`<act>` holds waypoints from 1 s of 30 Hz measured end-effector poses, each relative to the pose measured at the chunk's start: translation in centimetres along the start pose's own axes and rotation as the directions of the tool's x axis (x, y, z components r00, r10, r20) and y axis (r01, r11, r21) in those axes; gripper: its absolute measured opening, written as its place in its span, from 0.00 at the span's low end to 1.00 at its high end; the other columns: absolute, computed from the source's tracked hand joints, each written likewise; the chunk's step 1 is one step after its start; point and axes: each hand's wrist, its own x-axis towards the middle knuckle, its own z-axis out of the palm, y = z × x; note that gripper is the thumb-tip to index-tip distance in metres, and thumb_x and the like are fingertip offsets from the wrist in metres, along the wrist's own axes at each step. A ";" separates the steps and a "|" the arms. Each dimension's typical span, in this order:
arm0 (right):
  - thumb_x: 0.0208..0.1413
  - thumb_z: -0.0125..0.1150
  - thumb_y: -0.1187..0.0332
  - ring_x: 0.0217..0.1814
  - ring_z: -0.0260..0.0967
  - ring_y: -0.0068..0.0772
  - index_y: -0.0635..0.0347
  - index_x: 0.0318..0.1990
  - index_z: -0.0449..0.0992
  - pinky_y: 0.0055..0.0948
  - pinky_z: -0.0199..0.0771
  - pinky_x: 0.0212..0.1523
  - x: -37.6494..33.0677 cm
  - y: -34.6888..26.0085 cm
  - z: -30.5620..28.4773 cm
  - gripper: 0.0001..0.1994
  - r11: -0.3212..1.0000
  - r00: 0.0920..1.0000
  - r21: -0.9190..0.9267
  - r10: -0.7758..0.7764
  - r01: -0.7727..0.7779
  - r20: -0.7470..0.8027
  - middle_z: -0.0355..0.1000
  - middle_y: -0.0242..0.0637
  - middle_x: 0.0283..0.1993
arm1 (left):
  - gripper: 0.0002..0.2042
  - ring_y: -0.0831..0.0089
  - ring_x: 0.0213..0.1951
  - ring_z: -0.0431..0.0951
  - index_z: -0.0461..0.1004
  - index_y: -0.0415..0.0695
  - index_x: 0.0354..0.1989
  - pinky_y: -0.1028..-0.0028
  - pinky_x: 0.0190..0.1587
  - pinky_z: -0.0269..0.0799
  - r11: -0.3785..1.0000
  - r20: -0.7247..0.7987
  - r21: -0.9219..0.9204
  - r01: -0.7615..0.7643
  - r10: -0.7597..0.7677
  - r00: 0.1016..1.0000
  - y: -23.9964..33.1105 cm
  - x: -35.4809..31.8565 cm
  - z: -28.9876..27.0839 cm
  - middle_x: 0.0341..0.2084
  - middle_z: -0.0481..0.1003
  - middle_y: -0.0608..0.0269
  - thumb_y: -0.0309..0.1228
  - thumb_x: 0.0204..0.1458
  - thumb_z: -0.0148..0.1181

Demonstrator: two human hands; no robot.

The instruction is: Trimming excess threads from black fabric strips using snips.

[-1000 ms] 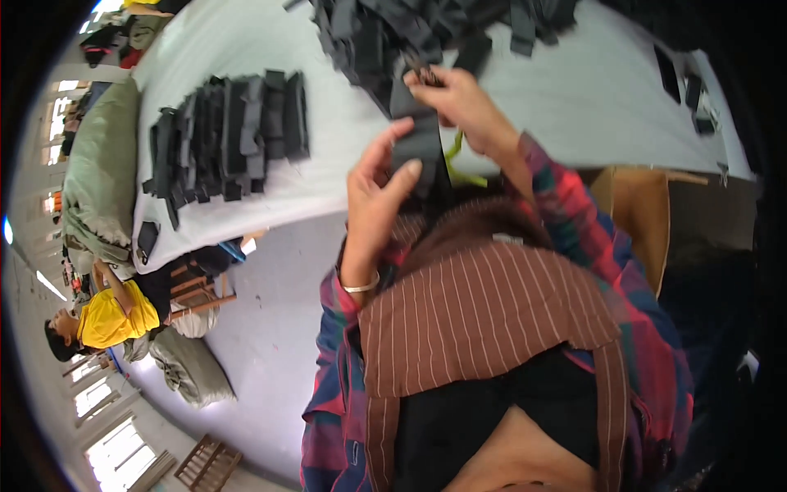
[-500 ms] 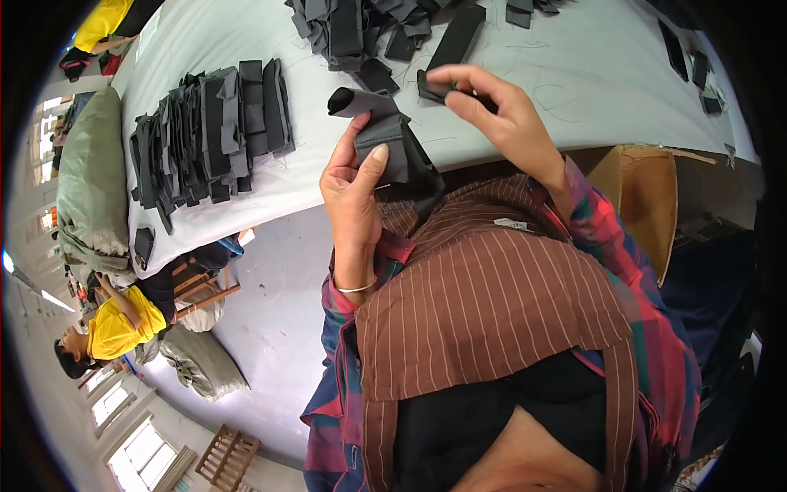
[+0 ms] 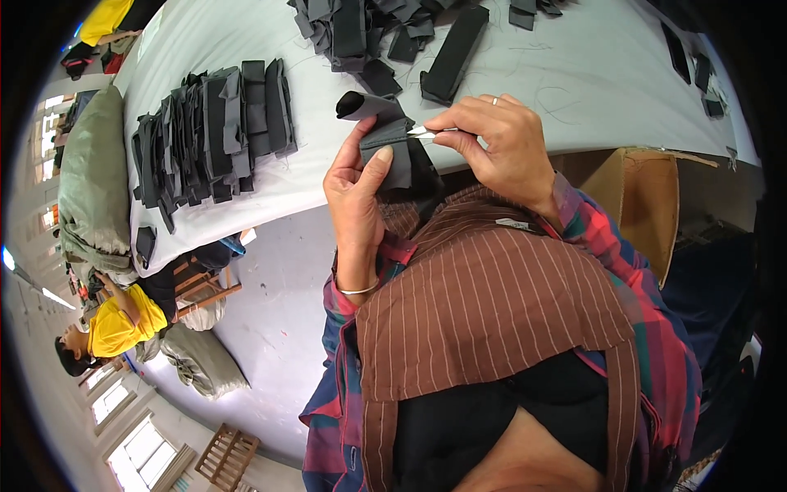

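Observation:
My left hand (image 3: 354,184) grips a dark grey fabric piece (image 3: 398,166), thumb on top and fingers behind. Its upper end curls over in a loop, and its lower part hangs down in front of the apron. Closed around a pair of small thread snips (image 3: 422,132), my right hand (image 3: 504,143) has their silvery pointed tips at the fabric's right edge, by a seam. Most of the snips' body is hidden in my fingers. Just beyond, a long dark strip (image 3: 456,57) lies on the white-covered table (image 3: 533,90).
A row of stacked dark fabric pieces (image 3: 215,135) lies to the left, and a loose heap (image 3: 344,37) farther back. An open cardboard box (image 3: 648,201) stands below the table edge on the right. A person in a yellow top (image 3: 127,324) sits at far left, near big sacks (image 3: 90,180).
My right hand has turned and moved down toward the left hand, bringing the snips' tips to the fabric. The left hand has shifted only slightly, still gripping the piece.

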 end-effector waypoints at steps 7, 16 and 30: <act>0.47 0.64 0.70 0.26 0.67 0.31 0.53 0.34 0.79 0.28 0.58 0.29 0.0 -0.4 0.2 0.05 0.999 0.999 0.027 0.032 -0.032 0.010 0.74 0.29 0.27 | 0.24 0.78 0.41 0.74 0.64 0.31 0.56 0.80 0.47 0.68 1.000 0.000 -0.016 -0.010 0.010 1.000 0.2 -0.2 0.0 0.43 0.74 0.57 0.21 0.50 0.60; 0.48 0.63 0.70 0.31 0.71 0.33 0.55 0.35 0.79 0.27 0.62 0.34 -0.2 -0.4 0.1 0.06 0.970 0.985 0.175 0.162 -0.170 0.060 0.76 0.32 0.30 | 0.23 0.78 0.41 0.74 0.65 0.31 0.56 0.80 0.46 0.69 1.000 0.013 0.001 0.004 -0.004 1.000 0.2 -0.2 -0.3 0.43 0.74 0.57 0.21 0.50 0.60; 0.46 0.65 0.70 0.25 0.65 0.29 0.52 0.33 0.79 0.27 0.54 0.29 -0.3 -0.2 0.4 0.06 0.997 0.998 0.043 0.060 -0.060 0.003 0.74 0.28 0.26 | 0.23 0.79 0.41 0.74 0.65 0.33 0.56 0.81 0.45 0.69 1.000 0.013 0.009 0.018 -0.018 1.000 -0.2 -0.2 -0.2 0.43 0.74 0.58 0.22 0.50 0.61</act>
